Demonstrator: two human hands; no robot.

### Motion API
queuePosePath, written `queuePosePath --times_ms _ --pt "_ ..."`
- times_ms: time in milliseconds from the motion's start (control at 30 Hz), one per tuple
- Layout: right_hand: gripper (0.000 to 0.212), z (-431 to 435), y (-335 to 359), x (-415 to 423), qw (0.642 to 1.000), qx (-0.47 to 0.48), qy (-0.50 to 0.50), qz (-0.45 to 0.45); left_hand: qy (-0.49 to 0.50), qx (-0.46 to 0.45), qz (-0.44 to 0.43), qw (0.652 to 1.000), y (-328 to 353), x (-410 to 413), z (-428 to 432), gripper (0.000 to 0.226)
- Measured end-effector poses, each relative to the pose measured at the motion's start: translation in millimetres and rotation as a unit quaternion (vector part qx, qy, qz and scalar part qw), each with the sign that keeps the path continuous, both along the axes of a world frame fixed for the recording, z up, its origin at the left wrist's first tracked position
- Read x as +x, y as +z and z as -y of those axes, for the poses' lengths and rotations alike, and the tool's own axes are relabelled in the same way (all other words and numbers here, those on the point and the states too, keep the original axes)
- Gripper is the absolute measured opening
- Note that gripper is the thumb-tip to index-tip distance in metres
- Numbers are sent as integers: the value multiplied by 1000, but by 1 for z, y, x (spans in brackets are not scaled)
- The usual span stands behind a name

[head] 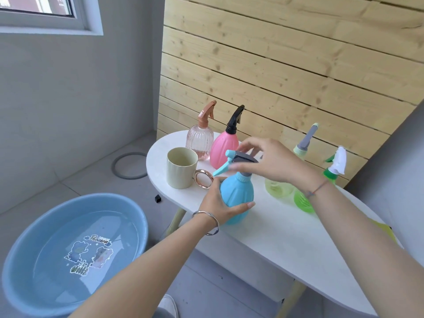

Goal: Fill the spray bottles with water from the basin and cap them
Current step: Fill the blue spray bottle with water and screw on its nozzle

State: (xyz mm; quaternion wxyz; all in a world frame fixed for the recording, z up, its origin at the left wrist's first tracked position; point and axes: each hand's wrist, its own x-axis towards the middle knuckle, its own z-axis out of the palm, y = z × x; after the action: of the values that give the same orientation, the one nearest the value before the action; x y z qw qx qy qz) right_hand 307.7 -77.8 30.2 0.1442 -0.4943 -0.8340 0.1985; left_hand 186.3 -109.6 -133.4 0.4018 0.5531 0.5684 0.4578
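A blue spray bottle [237, 198] stands upright near the front edge of a white oval table [275, 237], its body wrapped from the left by the person's left hand [220, 203]; the right hand [268, 161] lies over the grey-and-blue trigger head [238, 160], fingers curled around it, though whether the head is screwed fully home cannot be told; the step in hand looks to be working the cap on this bottle, either loosening it for filling or tightening it afterwards; the next move calls for a firm hold on the body while the head is turned, keeping the bottle upright; just behind it, a cream cup [181, 167] with a rose-gold ring handle sits near the table's left edge; further back, by the rear edge, a clear pink ribbed bottle [200, 141] and a solid pink bottle [223, 149] stand capped; to the right, partly hidden by the right wrist, are a pale yellow-green bottle [278, 188] and a bright green one [304, 201]; a blue basin [75, 255] of water rests on the floor, left of the table.
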Motion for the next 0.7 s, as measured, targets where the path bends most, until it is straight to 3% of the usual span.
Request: queuePosePath --times_ms 100,167,300,400,467,600,700 --pt "54 -5 -11 24 982 -158 71 -69 1 8 5 1000 -2 0 -1 78" --pt "45 -9 -26 31 968 -189 70 -153 0 10 7 1000 -3 0 -2 79" --pt "17 -10 -49 24 970 -113 -20 -213 4 13 3 1000 -2 1 -1 87" --pt "35 -3 -66 7 976 2 -94 -198 2 8 0 1000 -3 1 -2 84" --pt "36 2 -70 4 972 -5 -105 -208 -2 10 -3 1000 -3 0 -2 88" --pt "18 4 -71 15 959 -70 -62 -267 -25 2 5 1000 -3 -2 -3 97" --pt "17 8 -77 17 950 -66 -37 -303 -105 -11 -19 994 -2 -16 -7 111"
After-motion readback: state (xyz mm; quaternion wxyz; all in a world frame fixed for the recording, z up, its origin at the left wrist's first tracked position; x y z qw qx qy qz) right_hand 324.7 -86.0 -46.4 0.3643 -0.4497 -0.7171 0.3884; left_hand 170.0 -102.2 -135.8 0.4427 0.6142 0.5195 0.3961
